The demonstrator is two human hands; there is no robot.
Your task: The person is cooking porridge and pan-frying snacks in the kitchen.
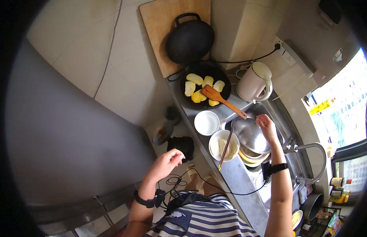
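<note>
My left hand (167, 164) is raised over the floor beside the counter, its fingers curled and nothing visible in it. Above the sink and a metal lid or bowl (251, 133) hovers my right hand (265, 126), fingers bent, no held thing visible. A wooden spatula (223, 99) rests across a dark electric pan (201, 103), where several pale yellow food pieces (199, 96) lie. Nearer me stand a white bowl (206, 123) and a second bowl (211, 148) holding pale, batter-like food, with dark chopsticks (228, 142) across its rim.
A black lid (190, 41) leans on a wooden board (155, 29) behind the pan. A kettle (251, 83) stands beside the sink, which holds stacked bowls (251, 160) and has a curved faucet (321, 154). A cable (245, 194) from my right wrist crosses the counter.
</note>
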